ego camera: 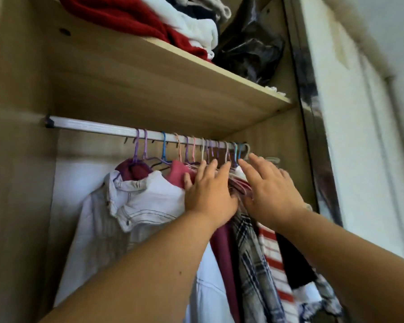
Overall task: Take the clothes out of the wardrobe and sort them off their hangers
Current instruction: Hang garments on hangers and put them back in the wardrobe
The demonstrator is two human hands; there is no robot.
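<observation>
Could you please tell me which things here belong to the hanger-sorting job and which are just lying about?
In the job: white denim jacket, pink top, plaid shirt, red-striped top, coloured hangers, rail, left hand, right hand.

Lying about: folded red and white knits on the shelf, black plastic bag.

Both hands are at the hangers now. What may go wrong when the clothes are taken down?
1. The hanger hooks sit crowded at the right end of the rail; lifting one may drag or tangle its neighbours.
2. The left hand and right hand are open, gripping nothing yet, so the plaid shirt could slip off its hanger.
3. The shelf is close above, leaving little room to lift hooks.
</observation>
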